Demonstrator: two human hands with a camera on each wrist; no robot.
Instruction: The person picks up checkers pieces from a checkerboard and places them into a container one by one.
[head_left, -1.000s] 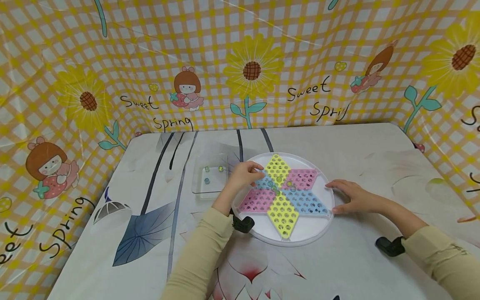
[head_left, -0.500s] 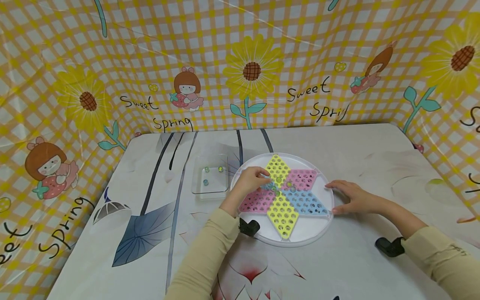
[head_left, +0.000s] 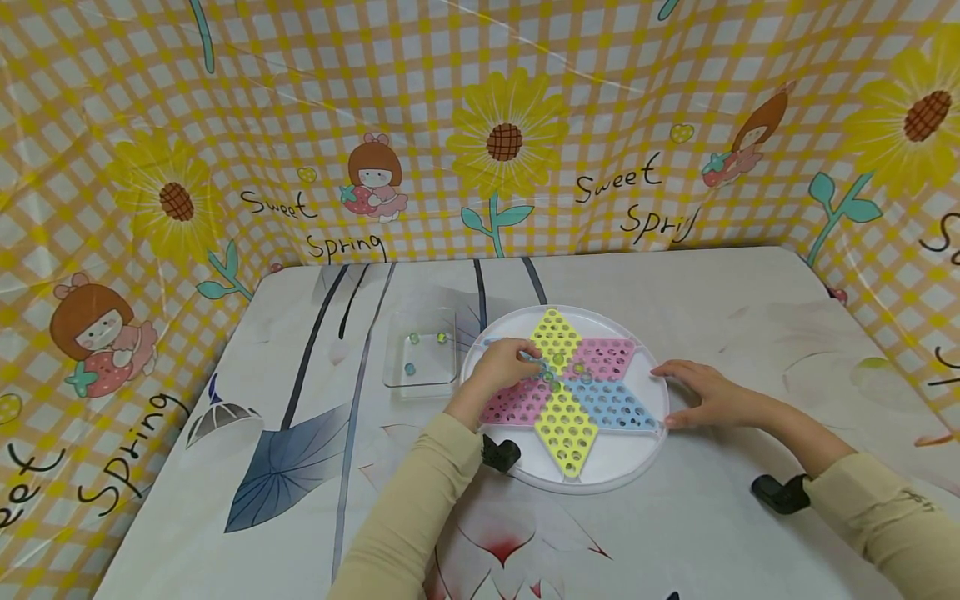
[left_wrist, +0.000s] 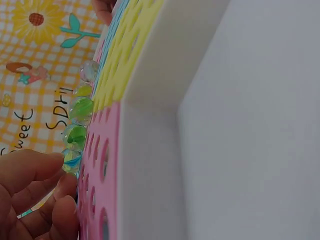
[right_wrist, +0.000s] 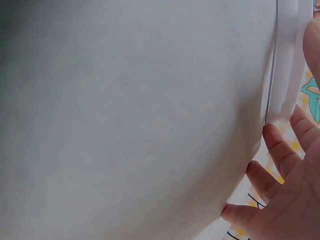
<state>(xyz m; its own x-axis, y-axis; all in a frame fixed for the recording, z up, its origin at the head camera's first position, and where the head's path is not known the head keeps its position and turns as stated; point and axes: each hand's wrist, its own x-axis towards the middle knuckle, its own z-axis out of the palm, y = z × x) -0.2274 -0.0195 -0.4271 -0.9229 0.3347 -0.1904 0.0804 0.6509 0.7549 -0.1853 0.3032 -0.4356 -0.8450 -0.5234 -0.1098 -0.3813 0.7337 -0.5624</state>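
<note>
A round white Chinese checkers board (head_left: 622,458) with a yellow, pink and blue star of holes lies on the table. Several glass marbles (head_left: 555,386) sit near the star's centre. My left hand (head_left: 501,371) is over the board's left side, its fingertips low at the blue and pink holes. In the left wrist view, the thumb and curled fingers close on a glass marble (left_wrist: 71,161) with a blue swirl; green marbles (left_wrist: 81,110) stand in line beyond it. My right hand (head_left: 712,396) rests its spread fingers against the board's right rim, as the right wrist view (right_wrist: 285,165) also shows.
Left of the board stands a clear plastic box (head_left: 397,379) with three marbles in it. A table cover (head_left: 300,500) with printed flowers and leaves lies underneath. Yellow checked cloth (head_left: 420,108) hangs behind and at both sides.
My left hand has moved right and slightly down onto the star's left part, then nearly stopped. A bluish marble in the box has rolled a little left. My right hand has stayed put.
</note>
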